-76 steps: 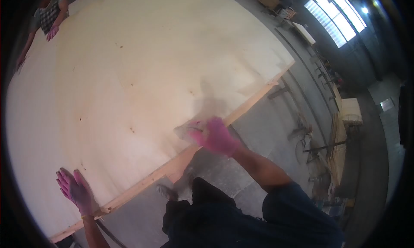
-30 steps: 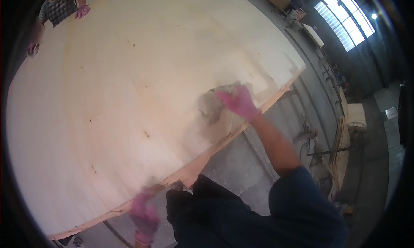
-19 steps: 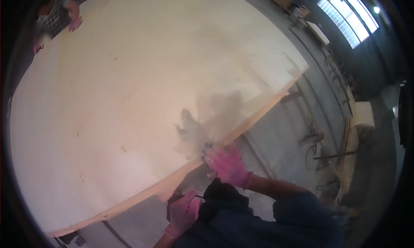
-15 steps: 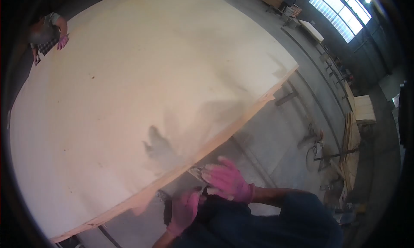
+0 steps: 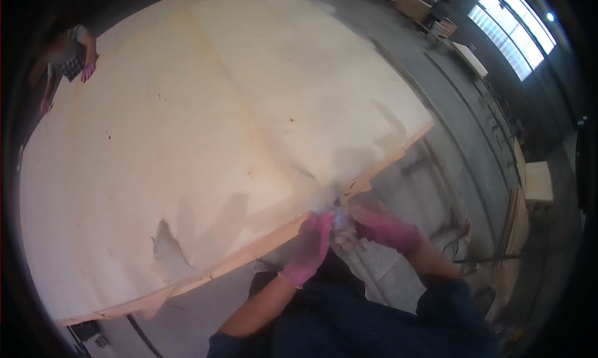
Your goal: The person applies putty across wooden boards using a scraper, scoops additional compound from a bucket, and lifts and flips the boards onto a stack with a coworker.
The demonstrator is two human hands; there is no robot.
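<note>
Large pale wood sheets (image 5: 143,109) fill the left and middle of the head view, with a ragged near edge. At that edge, both pink-gloved hands are close together. My left hand (image 5: 311,243) is closed, its fingertips against a small greyish thing (image 5: 341,220), too blurred to name. From the right, my right hand (image 5: 386,228) closes on the same spot, its fingers smeared and partly hidden. An irregular grey patch (image 5: 168,249) marks the sheet left of my hands.
Across the sheet at the upper left, a co-worker (image 5: 71,53) in pink gloves has hands at its edge. Metal rails (image 5: 461,93) run along the floor at the right. Wood sheets (image 5: 516,221) are stacked at the far right. Another person (image 5: 439,9) is in the background.
My left hand has moved right from flat on the sheet to the near edge. My right hand left the sheet's surface and met it there. The view has shifted.
</note>
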